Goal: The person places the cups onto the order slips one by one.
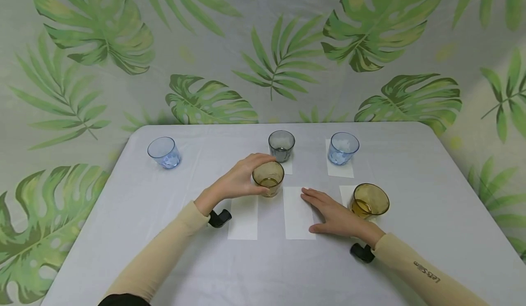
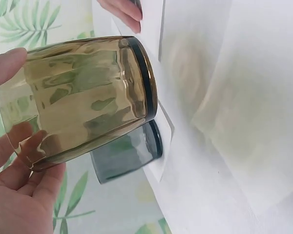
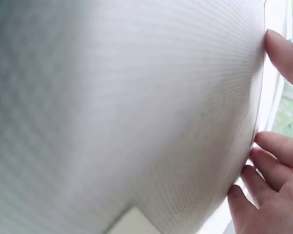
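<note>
My left hand (image 1: pixel 242 176) grips an amber glass tumbler (image 1: pixel 269 185) by its upper part, thumb on the near side and fingers on the far side. In the left wrist view this amber tumbler (image 2: pixel 78 102) is held with its base close over the white tabletop. Behind it stands a grey glass tumbler (image 1: pixel 281 144). My right hand (image 1: pixel 339 214) rests low at the right edge of a white paper card (image 1: pixel 297 214), fingers extended and fingertips at the surface. Beside the right wrist stands another amber tumbler (image 1: pixel 371 198).
A blue tumbler (image 1: pixel 163 153) stands at the back left; another blue tumbler (image 1: pixel 344 148) stands on a white card (image 1: pixel 341 171) at the back right. A further card (image 1: pixel 243 221) lies below my left hand. Leaf-patterned cloth (image 1: pixel 283 68) hangs behind the table.
</note>
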A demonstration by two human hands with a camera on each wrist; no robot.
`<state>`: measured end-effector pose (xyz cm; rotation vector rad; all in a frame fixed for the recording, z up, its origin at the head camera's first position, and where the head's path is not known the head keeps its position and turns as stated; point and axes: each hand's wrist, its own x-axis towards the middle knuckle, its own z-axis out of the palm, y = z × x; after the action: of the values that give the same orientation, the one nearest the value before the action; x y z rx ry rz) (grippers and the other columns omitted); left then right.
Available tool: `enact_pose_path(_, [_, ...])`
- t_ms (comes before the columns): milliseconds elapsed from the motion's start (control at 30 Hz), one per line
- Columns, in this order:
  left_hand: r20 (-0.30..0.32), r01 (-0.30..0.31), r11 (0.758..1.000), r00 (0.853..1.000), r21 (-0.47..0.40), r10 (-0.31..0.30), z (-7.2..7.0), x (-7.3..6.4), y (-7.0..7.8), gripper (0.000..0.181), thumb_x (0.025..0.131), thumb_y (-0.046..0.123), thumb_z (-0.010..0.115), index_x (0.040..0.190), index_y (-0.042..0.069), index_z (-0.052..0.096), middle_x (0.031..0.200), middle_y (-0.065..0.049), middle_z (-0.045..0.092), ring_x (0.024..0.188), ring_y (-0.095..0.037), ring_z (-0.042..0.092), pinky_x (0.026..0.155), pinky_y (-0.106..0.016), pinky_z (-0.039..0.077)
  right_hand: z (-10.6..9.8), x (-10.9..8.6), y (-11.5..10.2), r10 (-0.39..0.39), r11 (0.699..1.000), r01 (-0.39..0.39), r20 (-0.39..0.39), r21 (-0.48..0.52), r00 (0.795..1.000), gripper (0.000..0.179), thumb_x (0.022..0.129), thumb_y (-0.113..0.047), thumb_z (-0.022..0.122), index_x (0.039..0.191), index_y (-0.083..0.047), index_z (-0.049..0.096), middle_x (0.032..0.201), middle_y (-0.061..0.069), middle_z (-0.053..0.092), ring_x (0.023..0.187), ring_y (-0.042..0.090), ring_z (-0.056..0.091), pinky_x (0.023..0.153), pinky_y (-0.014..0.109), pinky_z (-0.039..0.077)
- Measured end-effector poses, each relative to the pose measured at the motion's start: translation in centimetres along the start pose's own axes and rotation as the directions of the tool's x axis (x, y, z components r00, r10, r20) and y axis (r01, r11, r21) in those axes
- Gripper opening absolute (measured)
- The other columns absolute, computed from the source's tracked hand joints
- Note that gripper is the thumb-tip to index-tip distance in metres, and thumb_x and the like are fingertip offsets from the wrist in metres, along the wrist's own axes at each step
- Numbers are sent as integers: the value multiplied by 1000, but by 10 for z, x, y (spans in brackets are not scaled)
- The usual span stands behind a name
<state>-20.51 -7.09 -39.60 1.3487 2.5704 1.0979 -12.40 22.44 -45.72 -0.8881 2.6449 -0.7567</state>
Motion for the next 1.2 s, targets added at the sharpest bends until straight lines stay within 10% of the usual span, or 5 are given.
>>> enact_pose_path(1200, [110, -130, 988, 984, -85, 139, 61, 20, 28, 69, 75, 16, 82, 134, 0, 50, 134, -9, 51, 128, -22, 41, 107, -33, 32, 0, 1, 2, 33, 999, -32, -12, 31, 999, 84, 81, -29, 77, 143, 8, 34, 146, 24, 33, 134, 39, 30, 106, 54, 30])
